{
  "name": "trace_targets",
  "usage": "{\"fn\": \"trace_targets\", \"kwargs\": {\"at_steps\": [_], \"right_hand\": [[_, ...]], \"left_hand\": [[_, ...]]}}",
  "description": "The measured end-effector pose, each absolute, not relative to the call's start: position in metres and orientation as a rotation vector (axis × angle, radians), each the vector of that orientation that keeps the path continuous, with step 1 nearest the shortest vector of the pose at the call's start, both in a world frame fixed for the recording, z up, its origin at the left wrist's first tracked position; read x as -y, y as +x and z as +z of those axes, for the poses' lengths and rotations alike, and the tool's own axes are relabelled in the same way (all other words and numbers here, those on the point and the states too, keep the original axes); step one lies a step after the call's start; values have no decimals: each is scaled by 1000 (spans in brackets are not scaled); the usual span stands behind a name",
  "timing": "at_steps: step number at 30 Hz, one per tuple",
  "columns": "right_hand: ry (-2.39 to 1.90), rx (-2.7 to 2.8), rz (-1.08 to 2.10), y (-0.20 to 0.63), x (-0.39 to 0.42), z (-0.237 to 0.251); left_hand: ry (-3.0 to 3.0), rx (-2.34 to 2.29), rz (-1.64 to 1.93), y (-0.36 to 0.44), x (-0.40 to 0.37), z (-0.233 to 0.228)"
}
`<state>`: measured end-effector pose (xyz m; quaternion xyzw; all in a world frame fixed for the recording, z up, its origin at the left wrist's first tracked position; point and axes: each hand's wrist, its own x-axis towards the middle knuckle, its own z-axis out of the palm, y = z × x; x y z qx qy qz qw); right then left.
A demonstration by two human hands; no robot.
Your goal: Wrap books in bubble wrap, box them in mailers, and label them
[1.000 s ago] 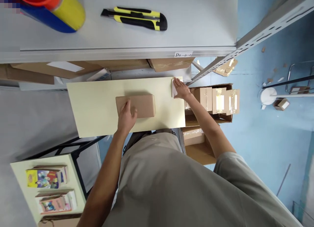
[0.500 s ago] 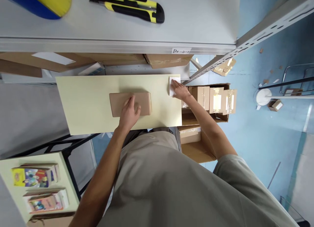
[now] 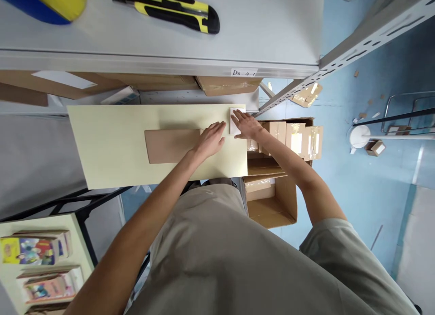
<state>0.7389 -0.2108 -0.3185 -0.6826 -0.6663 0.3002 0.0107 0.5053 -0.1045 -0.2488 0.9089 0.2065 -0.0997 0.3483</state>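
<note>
Both arms extended, hands flat, left hand, right hand

One head-worn view looks steeply down, close above the pale board and shelf.

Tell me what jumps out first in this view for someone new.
Both hands meet on the pale board at centre: the left hand lies at the right end of a flat brown box, and the right hand rests on a small white paper at the board's far right corner. Above, a yellow-and-black knife lies on the grey shelf.
</note>
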Motion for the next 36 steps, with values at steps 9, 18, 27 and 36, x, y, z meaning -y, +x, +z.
{"fn": "trace_targets", "kwargs": {"at_steps": [9,18,27,36], "right_hand": [[-2180,2079,1086,717,217,-321],[-2319,1690,570,802,170,-280],[-2272,1734,462,801,147,-281],[-2434,1701,506,793,134,-260]], "left_hand": [[2313,-491,-344,512,115,-275],[2344,-455,-418,563,103,-303],[2264,-581,-467,602,86,-353],[2280,-640,-784,626,86,-310]]}}
